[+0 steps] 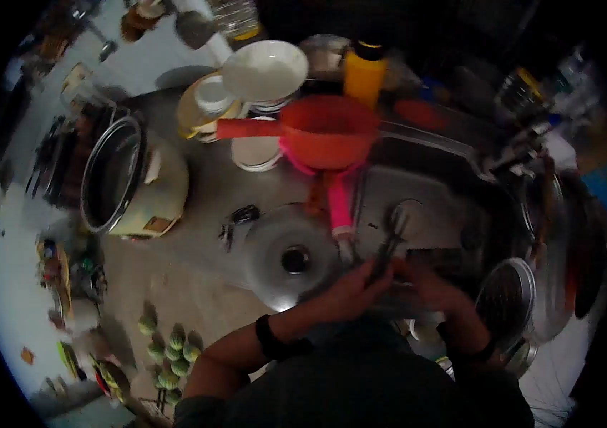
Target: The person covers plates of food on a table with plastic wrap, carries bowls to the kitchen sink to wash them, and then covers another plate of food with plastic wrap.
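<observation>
Over the near edge of the sink, my left hand is closed around a slim dark utensil. The utensil points up and away, its far end pale and forked or looped; blur hides its exact kind. Close beside it, my right hand reaches in from the right, fingertips near the utensil's lower end. Its fingers are dim and smeared, so their grip is unclear. Left of my left hand lies a round metal lid with a black knob. A red handled colander or pan and a pink handle lie beyond.
A large pot stands on the counter at left. White bowls and a yellow bottle are at the back. Several small striped green vegetables lie front left. A round strainer and other metalware crowd the right side.
</observation>
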Available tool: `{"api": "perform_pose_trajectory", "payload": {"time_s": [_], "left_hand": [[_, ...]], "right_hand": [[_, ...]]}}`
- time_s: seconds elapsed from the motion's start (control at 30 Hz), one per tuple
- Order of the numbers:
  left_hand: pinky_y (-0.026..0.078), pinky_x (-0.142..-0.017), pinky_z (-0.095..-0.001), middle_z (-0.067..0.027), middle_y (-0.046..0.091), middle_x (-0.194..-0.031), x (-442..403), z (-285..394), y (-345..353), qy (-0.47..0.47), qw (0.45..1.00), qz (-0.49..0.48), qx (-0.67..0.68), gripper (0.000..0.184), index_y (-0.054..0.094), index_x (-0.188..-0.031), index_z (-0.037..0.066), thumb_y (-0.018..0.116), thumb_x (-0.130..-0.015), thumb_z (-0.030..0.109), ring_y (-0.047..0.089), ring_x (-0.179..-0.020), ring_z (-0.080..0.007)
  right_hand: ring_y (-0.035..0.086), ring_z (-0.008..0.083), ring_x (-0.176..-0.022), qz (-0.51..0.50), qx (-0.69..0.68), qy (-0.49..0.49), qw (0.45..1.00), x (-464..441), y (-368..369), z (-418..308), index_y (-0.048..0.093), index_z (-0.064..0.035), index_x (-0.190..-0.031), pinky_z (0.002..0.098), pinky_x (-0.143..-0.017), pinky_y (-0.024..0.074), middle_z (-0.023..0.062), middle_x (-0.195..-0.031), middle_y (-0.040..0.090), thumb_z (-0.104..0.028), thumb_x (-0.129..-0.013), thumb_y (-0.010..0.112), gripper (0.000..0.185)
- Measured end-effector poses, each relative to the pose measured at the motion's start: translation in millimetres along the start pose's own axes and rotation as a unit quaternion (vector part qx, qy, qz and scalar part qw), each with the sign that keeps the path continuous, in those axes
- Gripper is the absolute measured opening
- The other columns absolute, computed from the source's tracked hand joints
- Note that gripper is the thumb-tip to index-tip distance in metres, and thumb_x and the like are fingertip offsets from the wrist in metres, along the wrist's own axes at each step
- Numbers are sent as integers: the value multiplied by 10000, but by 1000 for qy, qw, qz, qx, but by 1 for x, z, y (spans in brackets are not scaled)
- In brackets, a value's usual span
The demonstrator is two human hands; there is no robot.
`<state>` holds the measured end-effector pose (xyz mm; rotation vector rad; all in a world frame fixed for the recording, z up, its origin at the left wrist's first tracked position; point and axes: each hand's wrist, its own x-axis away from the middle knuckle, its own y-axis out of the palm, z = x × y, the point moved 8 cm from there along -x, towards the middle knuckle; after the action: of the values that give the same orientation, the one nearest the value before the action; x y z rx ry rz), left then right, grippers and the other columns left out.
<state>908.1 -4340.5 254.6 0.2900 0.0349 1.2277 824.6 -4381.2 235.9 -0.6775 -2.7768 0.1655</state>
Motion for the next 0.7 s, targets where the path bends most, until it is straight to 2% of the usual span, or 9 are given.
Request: {"api": "perform_pose_trajectory", "payload": {"time_s": [0.03, 0.1, 0.13, 0.23, 0.37, 0.43, 0.53, 0.6, 0.7], "left_hand": [[378, -624, -236, 12, 429, -824, -5, 4, 8, 25, 1000, -9, 12, 112, 405, -1006, 78, 418, -925, 154, 403, -726, -74], [403, -736, -281, -38, 490, -886, -9, -10, -1, 35, 994, 94, 35, 156, 450, -984, 35, 415, -922, 174, 463, -817, -125], [403, -736, -281, -38, 490, -886, -12, -10, 6, 30, 997, 65, 40, 156, 450, -984, 35, 415, -922, 174, 463, -817, -125], [395, -759, -281, -54, 460, -939, -14, -1, 2, 72, 991, 95, -54, 92, 384, -981, 67, 417, -907, 109, 440, -864, -131], [389, -850, -292, -82, 475, -1048, -14, -25, 2, 21, 994, 86, -67, 214, 388, -1092, 46, 445, -897, 115, 460, -972, -158], [385, -872, -296, -89, 480, -1078, -11, -30, 8, 6, 993, 60, -106, 274, 381, -1147, 43, 454, -895, 120, 460, -1009, -164], [373, -907, -307, -100, 474, -1135, -3, -30, 11, -11, 992, 11, -122, 375, 362, -1225, 43, 488, -885, 138, 448, -1071, -169], [382, -906, -333, -106, 488, -1127, 13, -13, 15, -82, 994, -60, 30, 363, 384, -1214, 42, 495, -876, 116, 464, -1062, -191], [392, -896, -334, -93, 516, -1081, 48, 73, 17, -9, 975, -78, 208, 399, 419, -1183, 25, 568, -848, 181, 480, -1053, -206]], "right_hand": [[555, 287, -960, -70, 69, 29, 995, 6, 23, -7, 494, -13, -1120, 365, -835, 433, 172, -1016, 573, -245, -809, 526, 389], [524, 285, -1022, -71, 70, 39, 994, 15, 53, 2, 450, -8, -1164, 360, -877, 410, 187, -1052, 558, -216, -833, 514, 397], [512, 287, -1042, -2, 7, 12, 1000, 18, 62, 17, 440, -5, -1171, 360, -886, 403, 196, -1056, 554, -200, -844, 504, 386], [512, 292, -1040, 79, -100, 58, 990, 22, 54, 20, 447, -9, -1163, 361, -864, 410, 194, -1080, 542, -191, -856, 492, 360], [529, 277, -997, 141, -82, 57, 985, 29, 29, 29, 455, -12, -1152, 363, -834, 418, 166, -1065, 553, -211, -874, 485, 343], [554, 274, -935, 216, -3, 31, 976, 36, 7, 27, 470, -13, -1122, 364, -783, 441, 164, -1034, 564, -190, -877, 476, 302], [567, 320, -825, 409, -58, 115, 903, 51, -42, 75, 514, -23, -1024, 392, -681, 463, 168, -898, 586, -212, -854, 518, 254], [564, 320, -768, 446, 14, 125, 886, 45, -81, 169, 546, -34, -949, 409, -639, 463, 156, -821, 588, -227, -841, 544, 221], [564, 305, -729, 459, 73, 138, 875, 48, -124, 235, 575, -42, -896, 416, -624, 463, 143, -784, 590, -223, -834, 551, 193]]}}
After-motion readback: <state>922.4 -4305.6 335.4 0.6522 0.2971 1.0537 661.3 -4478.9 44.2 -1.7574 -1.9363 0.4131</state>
